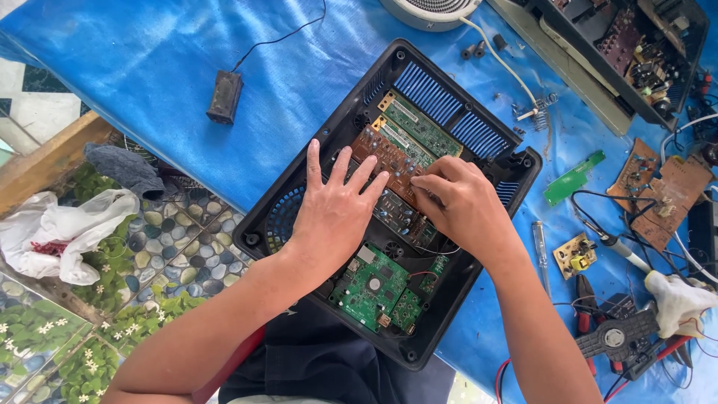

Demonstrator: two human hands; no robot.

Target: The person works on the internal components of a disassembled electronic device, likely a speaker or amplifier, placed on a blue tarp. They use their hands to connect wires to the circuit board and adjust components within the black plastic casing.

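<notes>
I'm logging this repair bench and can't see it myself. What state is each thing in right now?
Black casing: opened, boards exposed.
Brown circuit board: inside casing, under both hands' fingertips.
Green circuit board: seated in casing, untouched.
Left hand: flat, fingers spread on the boards.
Right hand: fingers curled, pressing the brown board.
Screwdriver: lying loose on blue tarp.
Second device: opened, parts exposed.

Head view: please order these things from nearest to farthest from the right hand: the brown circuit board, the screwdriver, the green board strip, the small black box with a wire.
From the right hand:
1. Brown circuit board: under its fingertips, inside the black case.
2. Screwdriver: on the blue sheet, just right of the wrist.
3. Green board strip: farther right, on the sheet.
4. Small black box: far upper left.
</notes>
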